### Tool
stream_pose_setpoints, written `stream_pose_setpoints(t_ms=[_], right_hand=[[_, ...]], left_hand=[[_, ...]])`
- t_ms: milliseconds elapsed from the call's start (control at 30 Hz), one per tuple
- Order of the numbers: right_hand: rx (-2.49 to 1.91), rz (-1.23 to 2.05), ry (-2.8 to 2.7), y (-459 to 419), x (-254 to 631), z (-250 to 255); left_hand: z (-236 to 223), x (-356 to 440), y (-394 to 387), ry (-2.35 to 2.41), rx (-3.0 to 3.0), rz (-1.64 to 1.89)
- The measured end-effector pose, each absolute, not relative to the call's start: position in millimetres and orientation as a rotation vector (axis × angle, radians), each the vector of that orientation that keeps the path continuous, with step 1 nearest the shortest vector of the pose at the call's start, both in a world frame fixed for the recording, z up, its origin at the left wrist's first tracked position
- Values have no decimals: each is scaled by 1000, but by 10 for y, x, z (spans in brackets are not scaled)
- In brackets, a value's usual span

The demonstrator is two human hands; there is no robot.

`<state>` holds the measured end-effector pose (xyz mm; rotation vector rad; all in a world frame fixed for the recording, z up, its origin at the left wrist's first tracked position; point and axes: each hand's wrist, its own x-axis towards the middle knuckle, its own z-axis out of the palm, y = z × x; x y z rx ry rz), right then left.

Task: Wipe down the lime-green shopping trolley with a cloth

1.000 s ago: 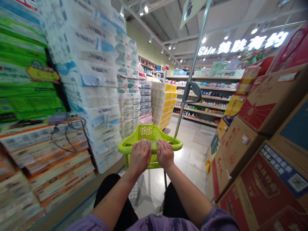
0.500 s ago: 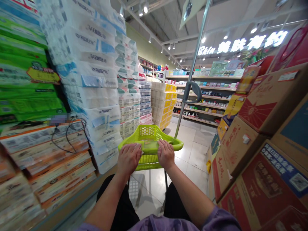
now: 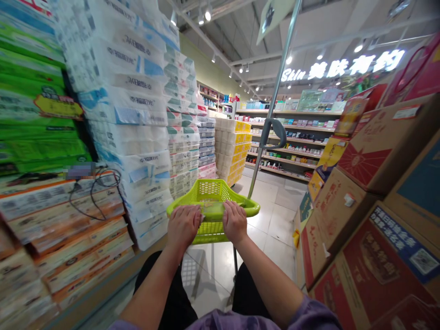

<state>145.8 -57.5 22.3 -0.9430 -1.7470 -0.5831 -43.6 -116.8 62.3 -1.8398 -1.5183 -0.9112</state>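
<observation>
A lime-green plastic shopping cart [image 3: 211, 233] with perforated walls stands right in front of me. My left hand [image 3: 184, 223] is wrapped over the left part of its handle, and my right hand [image 3: 235, 220] grips the same handle further right. Something small and whitish shows at the fingers of my left hand, too small to name. From the cart's right side rises a tall metal pole [image 3: 275, 98] with a grey plastic hook-shaped grip [image 3: 277, 133] on it. What I can see of the basket's inside holds nothing I can make out.
Tall stacks of tissue packs [image 3: 137, 128] line the left, with green packs [image 3: 37, 105] nearer me. Cardboard cartons [image 3: 357, 183] are piled along the right. A tiled floor [image 3: 264, 215] runs between them toward product shelves [image 3: 292, 137] at the back.
The view has shifted very slightly; the hands and cart appear a little further left in the picture. Both hands keep their hold on the handle.
</observation>
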Motion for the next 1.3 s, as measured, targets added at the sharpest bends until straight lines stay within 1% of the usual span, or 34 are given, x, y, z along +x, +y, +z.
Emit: stream_pose_setpoints(t_ms=[100,167,367,567,667,767,900,1033,1133,1300], right_hand=[[-951,-573,-1751,-576,1438,221],[-951,-570,-1738,-576,1415,218],[-944,-572,-1733,-569,1402,214],[-943,-580,-1742,-584,1426,239],[-929,-588,-1735,-586,1403,232],[-933,-589,-1720,-576,1382,212],[-949,-583,-1726,-563,1404,203],[-937,-578,-1740,-564,1454,223],[-950,-571,-1755,-568,1466,231],[-974,-560,-1756,-585,1441,241]], left_hand=[[701,-500,-1111,-1680,-1749,-918],[724,-455,-1088,-1708,-1763,-917],[704,-145,-1062,-1485,-2017,-935],[865,-425,-1010,-1800,-1907,-784],[874,-543,-1018,-1853,-1817,-749],[800,-437,-1046,-1756,-1826,-815],[702,-78,-1069,-1494,-1939,-877],[752,96,-1033,-1427,-2042,-872],[831,-22,-988,-1559,-2027,-827],[871,-449,-1017,-1779,-1877,-660]])
